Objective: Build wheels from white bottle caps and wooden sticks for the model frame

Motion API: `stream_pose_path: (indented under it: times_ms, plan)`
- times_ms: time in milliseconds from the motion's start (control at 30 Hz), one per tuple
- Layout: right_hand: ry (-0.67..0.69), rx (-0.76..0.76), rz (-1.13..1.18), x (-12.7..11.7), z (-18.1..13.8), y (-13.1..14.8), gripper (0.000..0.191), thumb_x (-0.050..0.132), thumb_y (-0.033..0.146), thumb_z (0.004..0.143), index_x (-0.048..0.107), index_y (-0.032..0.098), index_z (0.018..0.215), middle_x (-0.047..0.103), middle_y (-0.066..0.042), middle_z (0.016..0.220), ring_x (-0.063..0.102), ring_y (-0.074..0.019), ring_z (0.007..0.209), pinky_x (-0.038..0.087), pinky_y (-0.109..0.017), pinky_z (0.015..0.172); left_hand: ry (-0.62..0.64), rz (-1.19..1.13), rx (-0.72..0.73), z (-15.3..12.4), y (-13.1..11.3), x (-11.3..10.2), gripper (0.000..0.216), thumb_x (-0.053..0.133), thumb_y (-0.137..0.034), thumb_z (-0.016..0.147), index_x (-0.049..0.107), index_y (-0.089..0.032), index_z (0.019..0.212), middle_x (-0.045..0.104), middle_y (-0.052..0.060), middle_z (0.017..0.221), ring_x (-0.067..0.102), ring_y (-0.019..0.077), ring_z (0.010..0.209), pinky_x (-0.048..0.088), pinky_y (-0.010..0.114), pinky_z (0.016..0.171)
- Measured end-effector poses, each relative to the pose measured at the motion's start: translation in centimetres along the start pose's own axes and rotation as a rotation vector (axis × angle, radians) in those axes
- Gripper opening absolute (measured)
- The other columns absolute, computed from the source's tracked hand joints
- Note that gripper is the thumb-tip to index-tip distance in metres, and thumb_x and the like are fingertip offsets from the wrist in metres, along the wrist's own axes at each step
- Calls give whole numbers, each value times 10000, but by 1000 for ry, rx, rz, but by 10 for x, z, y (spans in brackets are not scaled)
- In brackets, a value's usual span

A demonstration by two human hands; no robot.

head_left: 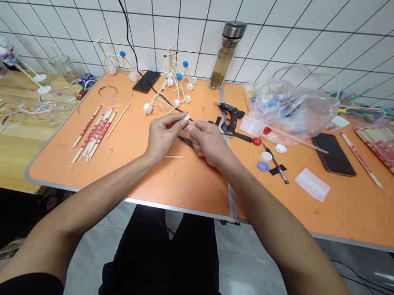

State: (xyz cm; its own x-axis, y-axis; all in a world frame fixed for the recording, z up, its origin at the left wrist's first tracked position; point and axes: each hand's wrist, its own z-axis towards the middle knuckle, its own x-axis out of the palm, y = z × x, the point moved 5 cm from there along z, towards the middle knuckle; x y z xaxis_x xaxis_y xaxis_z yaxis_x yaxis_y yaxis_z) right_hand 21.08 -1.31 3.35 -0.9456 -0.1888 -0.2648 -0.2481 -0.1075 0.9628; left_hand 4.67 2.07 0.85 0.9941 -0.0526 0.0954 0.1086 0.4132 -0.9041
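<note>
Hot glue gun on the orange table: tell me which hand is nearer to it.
Right. The right hand is just left of the hot glue gun and a little lower in the picture; the left hand is farther left, beyond the right hand.

Two hands, two phones, one glue gun, one lidded bottle

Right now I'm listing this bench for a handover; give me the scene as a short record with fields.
Left hand: pinching a small white piece
Right hand: beside that piece, hold unclear
Glue gun: lying beyond the right hand
Bottle: upright near the tiled wall
Wrapped sticks: both ends of the orange table
Phones: two, one left, one right
</note>
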Motion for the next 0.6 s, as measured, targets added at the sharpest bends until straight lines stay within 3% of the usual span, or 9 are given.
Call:
stream_pose_path:
  times_ms: [67,133,200,267,333,367,533,600]
  plan:
    - [208,150,334,4,1,-3,299,674,535,1014,635,239,1038,379,90,709,185,-117,536,202,-257,511,0,-14,22,0,-4,0,334,995,-529,877,954,-297,1114,926,77,1174,874,286,1126,688,466,1100]
    - [253,196,371,5,0,-4,310,661,539,1008,632,236,1067,341,103,707,130,-113,532,171,-259,499,5,-13,10,0,-4,0,339,994,-535,880,953,-300,1122,925,81,1175,872,290,1154,680,473,1123]
    - [93,94,84,1,-1,-3,272,593,487,1072,653,222,1076,490,44,742,291,-133,542,259,-273,534,11,-2,-24,1,-1,0,348,1001,-536,870,955,-285,1106,926,89,1153,877,293,1133,686,473,1110]
    - [-97,-51,-388,1,-6,2,260,525,380,1126,704,193,1152,714,-83,938,555,-196,691,382,-312,642,17,11,-57,2,2,-1,370,1015,-554,843,957,-268,1071,928,92,1127,882,298,1096,699,475,1081]
    - [-188,-129,-779,5,-11,6,309,480,283,1140,731,166,1279,801,-186,1187,699,-280,914,439,-360,762,21,13,-69,2,3,-2,397,1020,-587,823,957,-263,1043,929,89,1095,885,304,1064,712,480,1051]
    - [-195,-141,-864,7,-11,7,342,459,264,1145,731,159,1324,810,-203,1239,723,-307,981,450,-375,800,26,11,-66,3,3,-2,405,1020,-599,821,956,-264,1041,929,89,1089,885,306,1061,714,483,1047]
    - [-142,-179,-670,2,-7,8,369,434,343,1169,752,178,1256,846,-130,1123,738,-295,976,468,-363,827,51,-17,-31,5,-2,2,441,1029,-593,814,931,-258,1085,919,104,1188,870,307,1166,685,493,1125]
    - [-174,-180,-749,0,-7,6,373,436,331,1169,748,170,1296,851,-152,1157,746,-317,1006,450,-371,818,56,-29,-49,6,1,3,461,1032,-594,810,906,-248,1088,911,104,1187,867,293,1158,681,481,1121]
